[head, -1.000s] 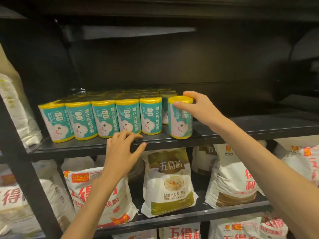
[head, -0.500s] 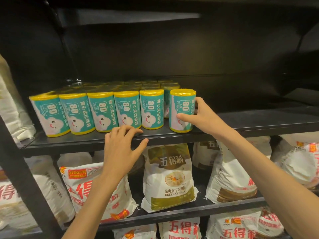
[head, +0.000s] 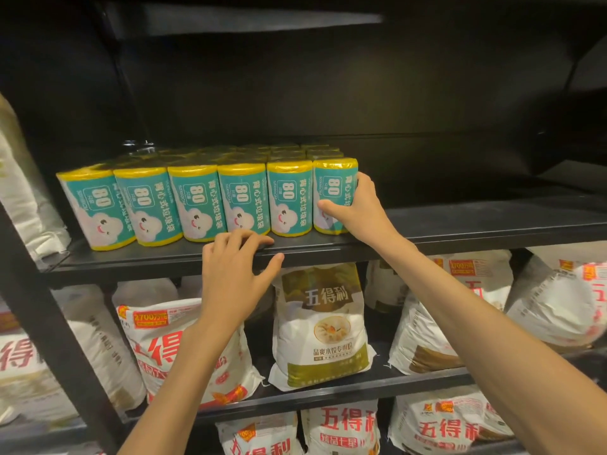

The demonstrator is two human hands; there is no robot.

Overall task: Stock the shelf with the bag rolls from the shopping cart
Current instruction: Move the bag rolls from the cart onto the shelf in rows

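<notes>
Right hand (head: 359, 210) is wrapped around the end bag roll (head: 333, 195), thumb across its front label, fingers around the right side; roll stands upright on the black shelf (head: 476, 224) at the right end of the front row (head: 203, 201), just beside its neighbour, maybe touching, can't tell. Left hand (head: 235, 274) holds nothing: fingers curled over the shelf's front edge, thumb spread below the lip, looks like bracing. To finish well, my read: slide the roll left until flush with the neighbour, square its face to the front edge in line with the others, label forward, then let go straight back so it doesn't tip. Wrapped film looks slick and the roll is tall for its base, so push low, not at the yellow cap. More rolls stand in rows behind, tops only visible. Shelf right of the held roll is bare, room for more columns. Lower shelf (head: 328, 385) carries flour sacks (head: 323, 326), packed close. Dark back panel, low light. Cart not in view.
</notes>
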